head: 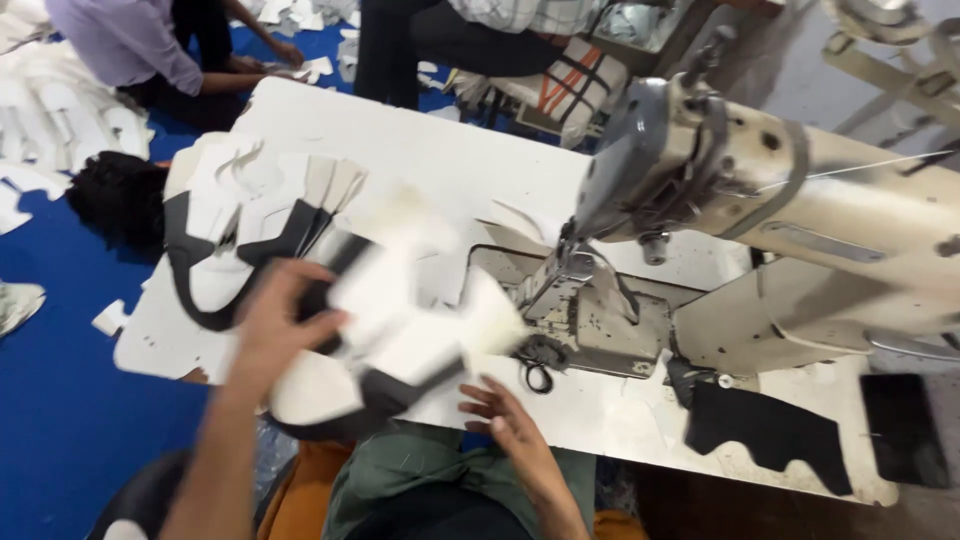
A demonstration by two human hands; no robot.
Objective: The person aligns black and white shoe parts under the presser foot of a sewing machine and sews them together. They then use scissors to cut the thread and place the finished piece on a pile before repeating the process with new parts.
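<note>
fingers (pixel 300 300) of the left hand (pixel 275 335) grip a white-and-black shoe upper (pixel 400 330); right hand (pixel 505 420) rests open on the surface (pixel 420 160), nothing under the sewing machine (pixel 720 190) needle yet.

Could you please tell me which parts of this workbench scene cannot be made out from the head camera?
- White-and-dark cut piece: motion-blurred, so its shape and the left hand's grip are unclear.
- Needle area of the sewing machine: hidden behind the machine head.
- Small snips: too small to detail.
- Right hand: whether it touches the piece is unclear.
- Dark fabric: partly overhangs the table.
</note>
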